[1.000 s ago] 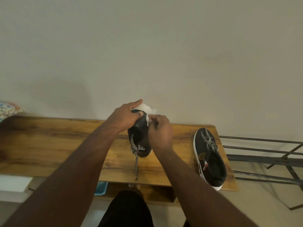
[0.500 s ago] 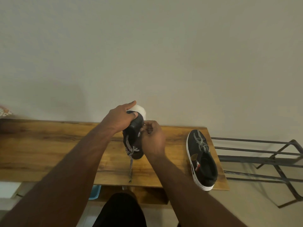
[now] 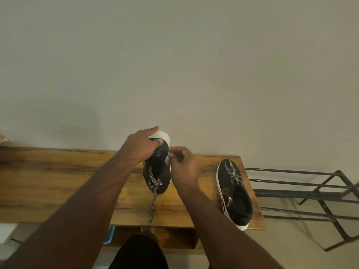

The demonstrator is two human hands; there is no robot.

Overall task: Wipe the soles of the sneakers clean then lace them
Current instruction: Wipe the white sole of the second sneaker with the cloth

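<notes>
Left hand [image 3: 142, 145] grips the heel of a black sneaker with white sole [image 3: 158, 167], held tilted above the wooden tabletop [image 3: 58, 183]. Right hand [image 3: 183, 167] pinches a small whitish wipe [image 3: 168, 159] against the sole's edge. Judged stage: still wiping. Black-and-white patterned lace [image 3: 153, 202] dangles loose, not yet threaded. Second black sneaker [image 3: 235, 193] lies on the tabletop's right end, laces slack; whether its sole is wiped cannot be told.

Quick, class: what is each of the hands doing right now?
Left hand: grips the toe end of the held sneaker.
Right hand: fingers curled at the sneaker's side, pinching something small and whitish; what it is cannot be told.
</notes>
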